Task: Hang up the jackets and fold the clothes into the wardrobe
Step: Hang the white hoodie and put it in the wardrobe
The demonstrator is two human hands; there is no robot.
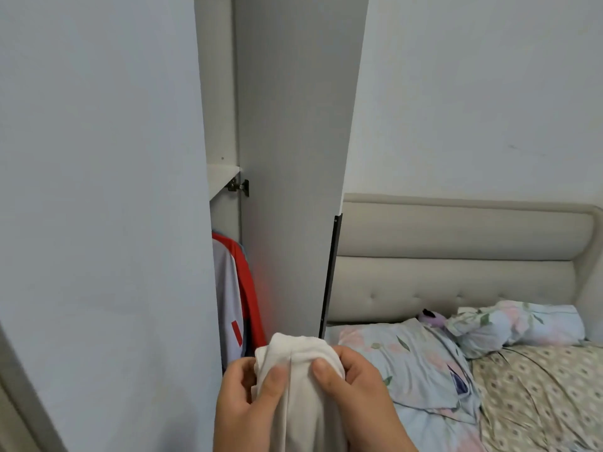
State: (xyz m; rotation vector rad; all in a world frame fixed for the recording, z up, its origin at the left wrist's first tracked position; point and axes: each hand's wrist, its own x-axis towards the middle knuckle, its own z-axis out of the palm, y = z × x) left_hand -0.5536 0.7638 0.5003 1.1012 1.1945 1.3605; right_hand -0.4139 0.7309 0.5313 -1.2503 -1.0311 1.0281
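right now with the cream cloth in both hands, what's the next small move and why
Probably shift the cream cloth left. The left hand and right hand grip it bundled before the open door, while the wardrobe opening, where the red and grey jacket hangs, lies further left.

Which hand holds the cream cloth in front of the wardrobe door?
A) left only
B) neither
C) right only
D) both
D: the left hand and the right hand each grip the bunched top of the cream cloth.
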